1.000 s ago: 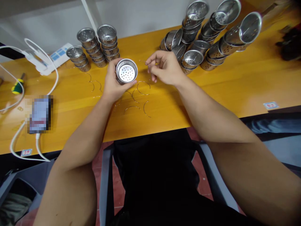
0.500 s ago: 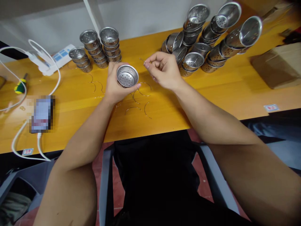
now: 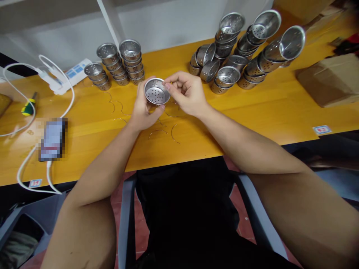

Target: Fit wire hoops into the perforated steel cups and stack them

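My left hand [image 3: 144, 112] is wrapped around a small perforated metal cup [image 3: 157, 91], its open mouth tilted toward me. At the cup's right rim, my right hand [image 3: 186, 91] pinches with thumb and forefinger. The pinch is on a thin metal wire, mostly hidden now behind the fingertips. Below the hands, several thin curved wires lie scattered on the tabletop, one bent wire [image 3: 173, 133] nearest the front edge. Whether the held wire passes through a hole in the cup, I cannot tell.
Stacks of similar metal cups [image 3: 134, 61] stand at the back left. More stacked cups [image 3: 252, 48] lean at the back right, beside a cardboard box [image 3: 333, 78]. To the left are a power strip [image 3: 71, 74], a screwdriver [image 3: 28, 107] and a phone [image 3: 52, 139] on a white cable.
My right hand has moved left and down, bringing the wire from beside the cup to its rim. The cup has shifted slightly to the right. The view has tilted a little.
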Available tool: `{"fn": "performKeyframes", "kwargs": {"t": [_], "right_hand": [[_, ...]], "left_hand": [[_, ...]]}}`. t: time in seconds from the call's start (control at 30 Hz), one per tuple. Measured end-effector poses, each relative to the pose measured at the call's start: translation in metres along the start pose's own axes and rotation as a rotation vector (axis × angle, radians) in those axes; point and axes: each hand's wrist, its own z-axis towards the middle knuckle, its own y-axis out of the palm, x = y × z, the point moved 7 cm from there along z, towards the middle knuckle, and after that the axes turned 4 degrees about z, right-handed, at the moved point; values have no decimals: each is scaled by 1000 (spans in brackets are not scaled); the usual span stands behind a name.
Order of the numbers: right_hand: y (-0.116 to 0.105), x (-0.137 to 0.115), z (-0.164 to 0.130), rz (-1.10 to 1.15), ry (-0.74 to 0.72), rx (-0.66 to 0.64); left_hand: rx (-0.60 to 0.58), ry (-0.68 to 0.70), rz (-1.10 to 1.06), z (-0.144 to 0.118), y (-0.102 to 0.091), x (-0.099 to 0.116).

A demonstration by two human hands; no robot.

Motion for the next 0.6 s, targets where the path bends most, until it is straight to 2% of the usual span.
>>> {"fn": "performKeyframes", "kwargs": {"t": [0.1,0.2,0.37,0.5,0.6], "right_hand": [[-9,-3,0,-50,52,1],[-14,-6,0,-77,77,3],[-6,-9,-3,-12,26,-23],[-3,-8,-5,-5,-7,-33],[-4,-6,-4,-49,26,-53]], "left_hand": [[7,50,-25,-1,-3,4],[-3,24,8,0,-6,3],[5,-11,10,1,-9,-3],[-4,-45,-75,-2,-2,-11],[21,43,-170,-3,2,-8]]}}
